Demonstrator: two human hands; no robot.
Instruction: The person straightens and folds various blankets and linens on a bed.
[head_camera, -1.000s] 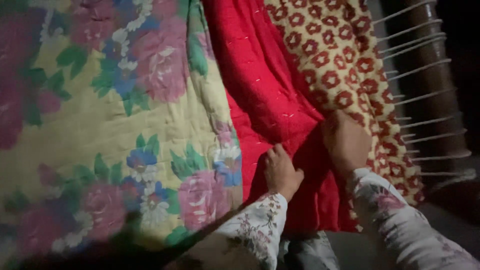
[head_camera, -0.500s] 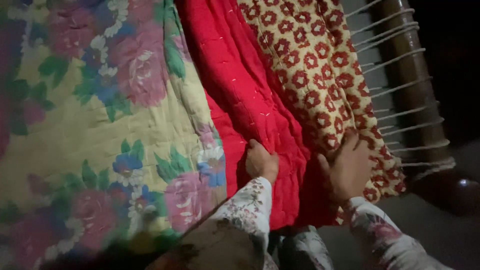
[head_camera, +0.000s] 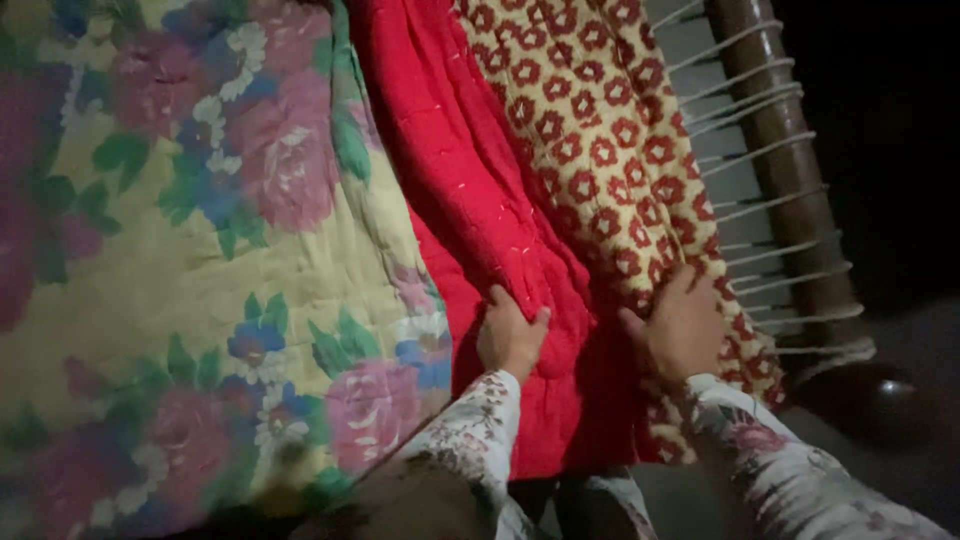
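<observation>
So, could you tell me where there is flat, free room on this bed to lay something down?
The flowered yellow quilt lies flat and uncovered left of the red quilt. It is crowded on the right: the left hand and right hand press the bunched red quilt, beside the rope-strung bed rail.

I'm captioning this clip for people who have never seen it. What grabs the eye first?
The bright red quilt down the middle, with the left hand gripping a fold of it. Right of it, the right hand lies on its cream, red-flowered side. A yellow floral quilt fills the left.
</observation>
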